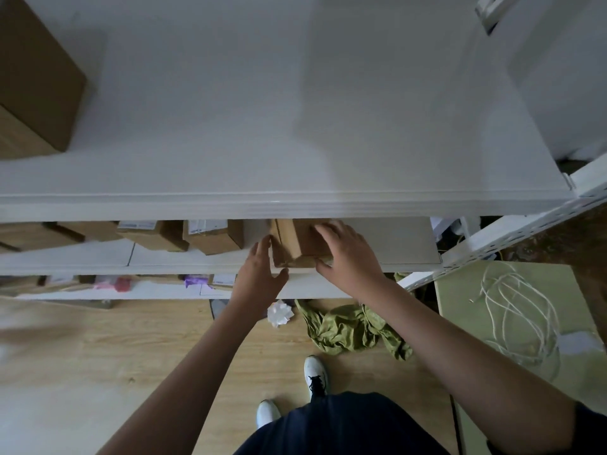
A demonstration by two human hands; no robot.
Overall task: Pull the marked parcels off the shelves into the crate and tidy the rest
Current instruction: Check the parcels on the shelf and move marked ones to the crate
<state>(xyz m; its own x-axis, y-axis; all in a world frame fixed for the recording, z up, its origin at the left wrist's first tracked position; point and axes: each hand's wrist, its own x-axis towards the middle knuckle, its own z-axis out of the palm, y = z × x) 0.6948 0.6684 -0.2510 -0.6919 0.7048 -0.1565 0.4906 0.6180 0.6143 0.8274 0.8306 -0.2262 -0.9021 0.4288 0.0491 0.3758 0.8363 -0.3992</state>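
Head view — steeply down; shelves (pixel 262 205) close.

Box (pixel 297 241) on shelf (pixel 394 254), between hands

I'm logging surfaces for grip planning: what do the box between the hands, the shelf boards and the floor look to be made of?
Box: plain brown corrugated cardboard, matte, with folded edges. Shelf board: smooth white sheet, probably painted metal or laminate; the perforated white upright suggests steel racking. Floor: pale wood-grain planks, likely laminate or vinyl rather than solid timber.
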